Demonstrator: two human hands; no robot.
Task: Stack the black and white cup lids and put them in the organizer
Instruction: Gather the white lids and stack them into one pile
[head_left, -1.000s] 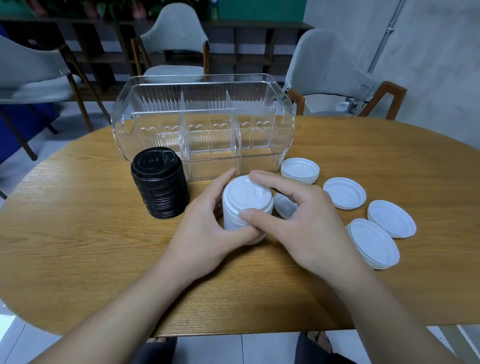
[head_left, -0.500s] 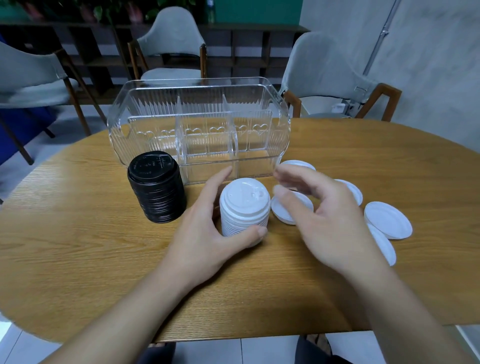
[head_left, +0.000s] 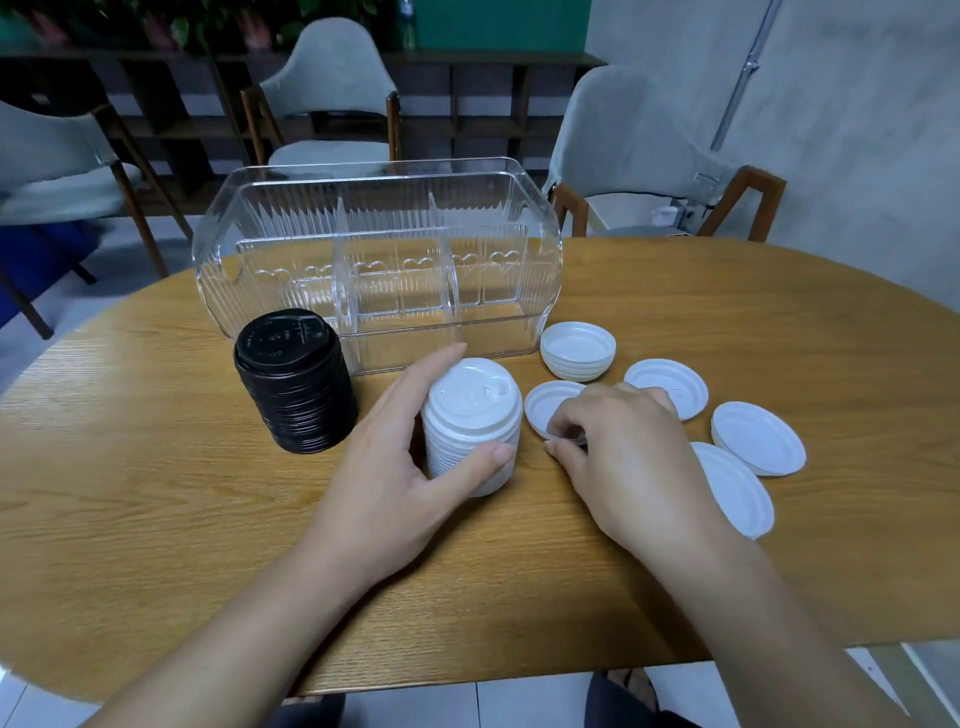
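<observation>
1. The left hand (head_left: 400, 467) is curled round the white lid stack (head_left: 470, 423), thumb on its near side and fingers on its far side; the stack stands upright on the wooden table (head_left: 156, 509).
2. The right hand (head_left: 623, 457) lies just right of that stack, fingertips pinching the near rim of a loose white lid (head_left: 550, 405) lying upside down.
3. More white lids lie to the right: a small upturned pile (head_left: 577, 349) and three others, some partly hidden by the right hand.
4. The black lid stack (head_left: 293, 379) stands left of the left hand.
5. Behind both stacks sits the clear organizer (head_left: 374, 260), its compartments holding no lids.
</observation>
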